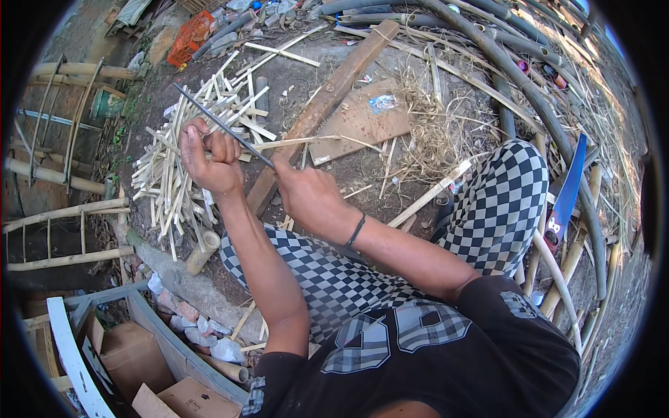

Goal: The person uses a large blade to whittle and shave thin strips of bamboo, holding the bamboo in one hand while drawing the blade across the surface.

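My right hand (310,198) is wrapped round the near end of a long, narrow-bladed knife (221,125), its forefinger laid along it. The dark blade slants up to the left, passing just beside my left hand (210,161). That left hand is closed, fingers curled in toward the palm; what they grip is hidden. A thin pale bamboo strip (293,141) shows just right of the blade and runs over a wooden beam (334,87). Whether its end reaches into my left fingers I cannot tell. Beyond and left of that hand lies a heap of short split bamboo sticks (164,171).
A flat board (366,122) lies right of the beam, near curly shavings (435,132). A blue-bladed handsaw (568,188) rests by my right knee among bamboo poles (536,83). Cardboard boxes (136,355) stand lower left; an orange crate (189,38) is far left.
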Demonstrator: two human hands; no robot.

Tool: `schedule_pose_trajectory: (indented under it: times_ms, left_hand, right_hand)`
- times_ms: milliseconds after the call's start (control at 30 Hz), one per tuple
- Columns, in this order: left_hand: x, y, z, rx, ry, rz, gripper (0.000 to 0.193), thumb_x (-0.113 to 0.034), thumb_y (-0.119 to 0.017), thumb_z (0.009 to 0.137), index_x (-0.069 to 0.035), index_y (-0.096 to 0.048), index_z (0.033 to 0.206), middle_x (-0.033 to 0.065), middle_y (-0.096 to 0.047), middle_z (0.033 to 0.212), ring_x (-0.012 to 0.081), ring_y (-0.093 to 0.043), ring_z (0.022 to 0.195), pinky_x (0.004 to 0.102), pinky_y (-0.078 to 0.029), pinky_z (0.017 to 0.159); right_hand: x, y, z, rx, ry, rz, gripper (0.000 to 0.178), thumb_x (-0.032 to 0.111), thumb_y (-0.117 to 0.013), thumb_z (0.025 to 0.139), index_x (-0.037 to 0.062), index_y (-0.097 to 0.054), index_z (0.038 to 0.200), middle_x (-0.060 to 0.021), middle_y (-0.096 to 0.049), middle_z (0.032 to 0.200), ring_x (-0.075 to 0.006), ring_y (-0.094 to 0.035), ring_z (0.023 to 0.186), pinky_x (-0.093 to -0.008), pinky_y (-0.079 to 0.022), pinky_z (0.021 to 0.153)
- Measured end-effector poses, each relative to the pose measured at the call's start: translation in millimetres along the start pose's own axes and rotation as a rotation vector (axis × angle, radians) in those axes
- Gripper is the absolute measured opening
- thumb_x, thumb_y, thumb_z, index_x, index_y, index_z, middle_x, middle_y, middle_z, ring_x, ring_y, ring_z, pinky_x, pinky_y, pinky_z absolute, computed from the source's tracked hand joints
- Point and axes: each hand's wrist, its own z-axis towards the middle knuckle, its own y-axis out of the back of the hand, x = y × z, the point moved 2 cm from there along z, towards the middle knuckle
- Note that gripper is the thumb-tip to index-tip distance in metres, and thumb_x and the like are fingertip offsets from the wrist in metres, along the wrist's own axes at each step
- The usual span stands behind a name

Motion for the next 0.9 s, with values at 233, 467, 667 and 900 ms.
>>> schedule_pose_trajectory:
  times_ms: [233,467,667,900]
  left_hand:
    - [3,13,0,-0.032,0.025,0.006,0.024,-0.028,-0.040,0.106,-0.008,-0.046,0.093,-0.0077,-0.017,0.049,0.0036,-0.010,0.039,0.0252,-0.011,0.038]
    - [8,13,2,-0.040,0.057,-0.008,0.025,-0.028,-0.041,0.105,-0.007,-0.046,0.092,-0.0078,-0.017,0.048,0.0035,-0.010,0.039,0.0251,-0.011,0.039]
    - [-2,6,0,-0.015,0.036,0.032,0.025,-0.027,-0.040,0.105,-0.007,-0.046,0.093,-0.0076,-0.017,0.048,0.0039,-0.010,0.039,0.0251,-0.011,0.039]
    - [4,15,2,-0.036,0.048,-0.019,0.026,-0.028,-0.040,0.105,-0.007,-0.045,0.090,-0.0082,-0.017,0.048,0.0038,-0.010,0.040,0.0257,-0.011,0.039]
  right_hand:
    - [-14,3,4,0.052,-0.047,-0.019,0.034,0.001,-0.053,0.081,-0.0009,-0.048,0.115,-0.0278,-0.066,0.073,-0.0471,-0.067,0.075,-0.0565,-0.052,0.069]
    - [-57,-17,18,-0.033,-0.067,-0.022,0.019,0.011,-0.052,0.093,0.0036,-0.050,0.110,-0.0275,-0.062,0.067,-0.0485,-0.064,0.070,-0.0579,-0.050,0.065]
    - [-43,-22,11,-0.013,-0.042,-0.064,0.019,0.011,-0.051,0.093,0.0022,-0.049,0.109,-0.0263,-0.064,0.069,-0.0489,-0.064,0.071,-0.0567,-0.052,0.067]
    - [-44,-15,21,0.024,-0.094,-0.148,0.034,0.003,-0.053,0.084,-0.0002,-0.050,0.117,-0.0257,-0.067,0.076,-0.0436,-0.068,0.076,-0.0531,-0.055,0.068]
